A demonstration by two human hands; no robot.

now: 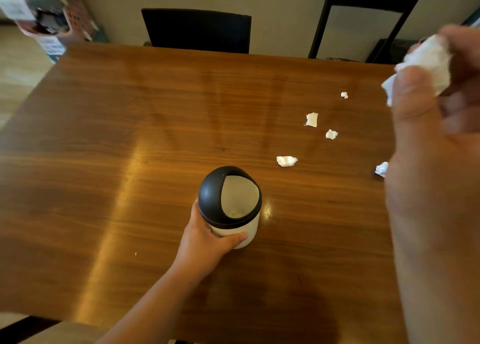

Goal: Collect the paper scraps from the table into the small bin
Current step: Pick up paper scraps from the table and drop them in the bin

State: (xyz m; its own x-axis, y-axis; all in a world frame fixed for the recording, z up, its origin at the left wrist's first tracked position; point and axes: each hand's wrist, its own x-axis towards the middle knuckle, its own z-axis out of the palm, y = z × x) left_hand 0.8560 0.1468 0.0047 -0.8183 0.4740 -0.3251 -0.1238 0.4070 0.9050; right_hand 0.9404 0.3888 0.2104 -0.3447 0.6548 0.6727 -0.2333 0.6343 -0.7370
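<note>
A small white bin (pixel 233 213) with a black domed lid stands near the middle of the wooden table (pixel 130 136); its opening faces right and a bit of white paper lies inside. My left hand (pixel 207 239) grips the bin's side from the left. My right hand (pixel 436 104) is raised close to the camera at the right edge, blurred, its fingers closed on a crumpled wad of white paper (pixel 428 60). Several paper scraps lie on the table right of the bin: one (pixel 286 161) nearest, others (pixel 311 119), (pixel 331 134), (pixel 344 95), and one (pixel 381 169) partly hidden behind my right hand.
A black chair back (pixel 197 30) stands at the table's far edge. A dark shelf frame (pixel 363 19) is against the wall at the back right. A pink basket with clutter (pixel 52 16) sits on the floor at the back left.
</note>
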